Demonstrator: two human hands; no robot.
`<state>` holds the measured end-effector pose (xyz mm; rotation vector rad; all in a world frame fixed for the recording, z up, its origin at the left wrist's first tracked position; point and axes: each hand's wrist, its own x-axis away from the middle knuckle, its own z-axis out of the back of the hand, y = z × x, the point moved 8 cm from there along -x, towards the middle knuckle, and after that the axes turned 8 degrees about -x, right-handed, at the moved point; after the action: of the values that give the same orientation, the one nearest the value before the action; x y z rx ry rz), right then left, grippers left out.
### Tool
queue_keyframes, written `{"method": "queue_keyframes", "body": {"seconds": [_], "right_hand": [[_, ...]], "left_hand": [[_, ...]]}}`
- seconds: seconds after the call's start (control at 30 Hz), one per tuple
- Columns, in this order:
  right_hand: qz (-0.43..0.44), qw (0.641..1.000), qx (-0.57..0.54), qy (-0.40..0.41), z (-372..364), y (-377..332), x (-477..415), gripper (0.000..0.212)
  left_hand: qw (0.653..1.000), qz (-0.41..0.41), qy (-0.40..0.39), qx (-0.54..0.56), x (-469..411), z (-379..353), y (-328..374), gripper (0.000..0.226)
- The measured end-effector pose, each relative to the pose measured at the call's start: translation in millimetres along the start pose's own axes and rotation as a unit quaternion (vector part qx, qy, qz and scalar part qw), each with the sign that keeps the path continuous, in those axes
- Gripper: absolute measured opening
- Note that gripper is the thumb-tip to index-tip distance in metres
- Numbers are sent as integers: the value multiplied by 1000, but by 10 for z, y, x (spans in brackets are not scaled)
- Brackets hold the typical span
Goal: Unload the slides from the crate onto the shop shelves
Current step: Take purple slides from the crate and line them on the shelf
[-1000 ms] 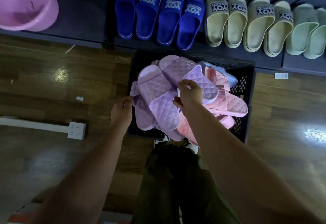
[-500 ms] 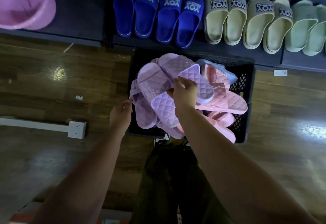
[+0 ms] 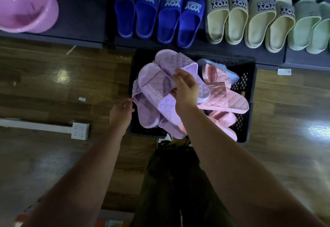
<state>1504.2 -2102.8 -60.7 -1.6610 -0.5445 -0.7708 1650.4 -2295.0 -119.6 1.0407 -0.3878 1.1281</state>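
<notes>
A black plastic crate (image 3: 247, 91) stands on the floor against the low dark shelf (image 3: 85, 12). It is heaped with quilted lilac slides (image 3: 153, 85) on the left and pink slides (image 3: 226, 100) on the right; a blue one (image 3: 230, 75) peeks out behind. My right hand (image 3: 186, 91) lies on top of the lilac pile, fingers spread over the upper slides and thumb tucked under one. My left hand (image 3: 122, 113) holds the left edge of a lower lilac slide at the crate's left rim.
On the shelf stand blue slides (image 3: 159, 16), beige slides (image 3: 248, 19) and pale green slides (image 3: 310, 28) in a row. A pink plastic basin (image 3: 26, 5) sits at the shelf's left end. A white power strip (image 3: 79, 130) lies on the wooden floor to the left.
My right hand has slid forward over the lilac slides and its fingers have spread from a pinch. The left hand stays at the crate's left edge.
</notes>
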Motion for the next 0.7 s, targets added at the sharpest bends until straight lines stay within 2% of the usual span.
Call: {"method": "queue_keyframes", "body": {"seconds": [0.2,0.33,0.5,0.7], "right_hand": [[26,998,-46,27,274,-446,222,13],[65,994,-71,49,581,-863,367,14],[81,993,-39,73,1133,-1251,403,16],[96,987,1,130,2039,-1446,286,17]], "left_hand": [[999,-26,-18,-10,233,7,326,26],[999,-36,-31,-14,453,-85,617,23],[993,-84,-55,-69,682,-343,966,24],[993,-82,-83,-1,918,-841,1225,14]]}}
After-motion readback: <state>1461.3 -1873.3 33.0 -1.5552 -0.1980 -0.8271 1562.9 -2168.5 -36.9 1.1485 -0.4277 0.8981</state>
